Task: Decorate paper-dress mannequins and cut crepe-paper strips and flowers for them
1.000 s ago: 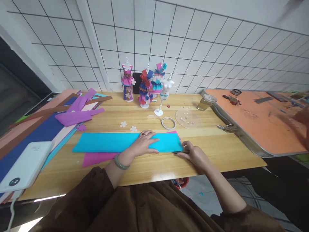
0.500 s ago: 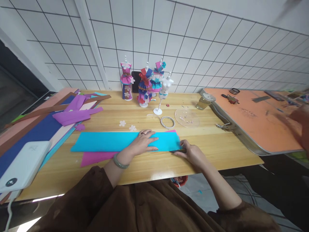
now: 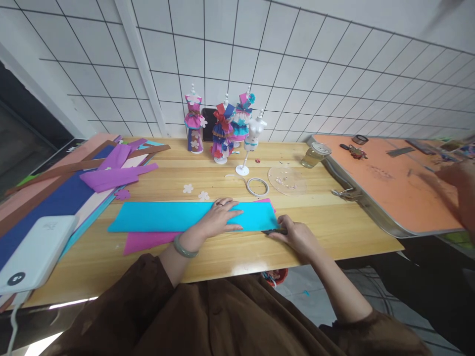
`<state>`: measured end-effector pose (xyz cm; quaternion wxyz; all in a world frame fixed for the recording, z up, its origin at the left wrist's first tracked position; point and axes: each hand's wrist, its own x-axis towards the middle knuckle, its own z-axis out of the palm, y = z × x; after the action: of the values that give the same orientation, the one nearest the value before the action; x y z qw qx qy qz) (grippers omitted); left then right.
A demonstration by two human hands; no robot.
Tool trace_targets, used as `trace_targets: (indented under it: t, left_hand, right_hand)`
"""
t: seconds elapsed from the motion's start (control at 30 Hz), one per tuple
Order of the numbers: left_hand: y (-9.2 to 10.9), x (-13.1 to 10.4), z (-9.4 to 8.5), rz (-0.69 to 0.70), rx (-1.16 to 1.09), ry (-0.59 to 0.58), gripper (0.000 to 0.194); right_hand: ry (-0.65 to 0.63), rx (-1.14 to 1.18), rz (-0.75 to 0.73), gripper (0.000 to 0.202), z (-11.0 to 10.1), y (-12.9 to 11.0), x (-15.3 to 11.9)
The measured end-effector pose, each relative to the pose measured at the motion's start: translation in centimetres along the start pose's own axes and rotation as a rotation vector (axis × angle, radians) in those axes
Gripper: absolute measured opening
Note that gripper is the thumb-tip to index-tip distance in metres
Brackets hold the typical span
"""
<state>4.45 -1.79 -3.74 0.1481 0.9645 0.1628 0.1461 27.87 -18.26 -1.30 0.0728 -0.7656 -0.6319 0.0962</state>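
A folded strip of bright blue paper point(image 3: 159, 216) lies lengthwise on the wooden table, and part of a magenta sheet point(image 3: 150, 241) shows from under it. My left hand point(image 3: 218, 217) lies flat on the blue paper, fingers spread, pressing near its middle. At the paper's right end my right hand point(image 3: 293, 233) is closed around a slim dark blade-like tool point(image 3: 275, 231). The tool points left along the paper's near edge; its exact kind is hard to make out.
Small mannequins in paper dresses point(image 3: 222, 131) and a bare white one point(image 3: 256, 129) stand behind, near a tape roll point(image 3: 258, 187), clear disc point(image 3: 287, 181) and lidded cup point(image 3: 315, 155). Coloured sheets point(image 3: 48, 198) and a power bank point(image 3: 39, 252) lie left. Another person's hand point(image 3: 458, 183) is over the orange tray point(image 3: 404, 198).
More of the dark tool shows to the left of my right hand, along the paper's near edge. My left hand stays on the blue paper.
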Motion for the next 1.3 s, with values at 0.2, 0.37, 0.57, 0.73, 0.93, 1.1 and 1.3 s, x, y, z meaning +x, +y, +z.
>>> trace_targets:
  t: [0.2,0.37,0.57,0.73,0.93,1.1,1.3]
  left_hand:
    - [0.0,0.0,0.0,0.002,-0.001,0.005,0.053]
    - [0.0,0.0,0.0,-0.007,-0.002,-0.002,0.053]
    - [0.0,0.0,0.0,0.002,0.008,0.006,0.052]
    - [0.1,-0.1,-0.2,0.006,0.01,0.002,0.054]
    - [0.1,-0.1,-0.1,0.001,0.011,-0.001,0.055]
    - [0.0,-0.1,0.0,0.003,0.012,0.006,0.055]
    - [-0.1,-0.1,0.3,0.009,0.018,0.019,0.054]
  right_hand:
    - [0.003,-0.008,-0.01,0.045,0.2,-0.3,0.3]
    - [0.003,0.041,-0.005,0.042,0.1,-0.4,0.3]
    - [0.004,0.001,0.005,0.042,0.2,-0.2,0.1]
    - [0.003,-0.018,0.006,0.041,0.1,-0.1,-0.2]
    - [0.004,0.031,0.007,0.041,0.2,-0.9,-0.2]
    - [0.016,0.051,0.014,0.042,0.6,-1.2,0.2]
    - [0.049,0.033,-0.018,0.039,0.8,-1.2,0.2]
